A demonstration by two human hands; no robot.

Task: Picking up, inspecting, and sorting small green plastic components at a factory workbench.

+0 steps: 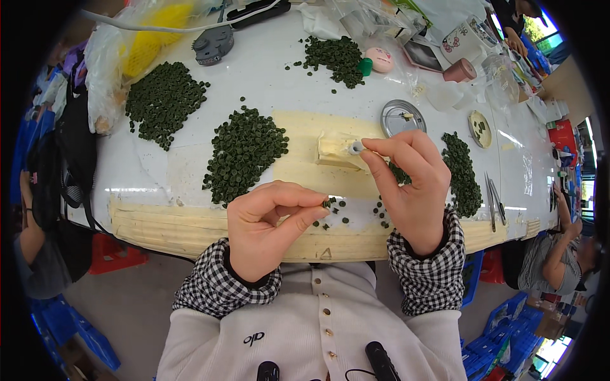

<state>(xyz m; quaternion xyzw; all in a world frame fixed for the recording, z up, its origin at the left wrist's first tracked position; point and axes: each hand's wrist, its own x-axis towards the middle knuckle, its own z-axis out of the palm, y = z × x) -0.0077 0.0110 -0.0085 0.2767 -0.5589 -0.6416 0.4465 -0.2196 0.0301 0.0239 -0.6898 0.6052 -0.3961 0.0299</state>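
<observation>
Dark green, a tiny piece (326, 204) sits pinched between thumb and forefinger of the person's left hand (264, 222), just above the near side of the tabletop (155, 178). From where I stand, the right hand (413, 184) grips a short grey tube (356, 147) by thumb and forefinger, at the end of a pale yellow block (332, 151); I can't tell whether tube and block touch.

To my eye, handling this well calls for a light pinch on the green bit, by its edge, so that its face stays clear. The tube wants steady fingers and a wrist kept low, and a bump could shift that block.

Around the left fingertips lie a few loose bits (345, 220), easily brushed off by a cuff. Farther out, a big green heap (244, 152) spreads to the left and another heap (460, 174) to the right, with tweezers (491, 202) beside it. Beyond the right hand rests a round metal lid (395, 113).
</observation>
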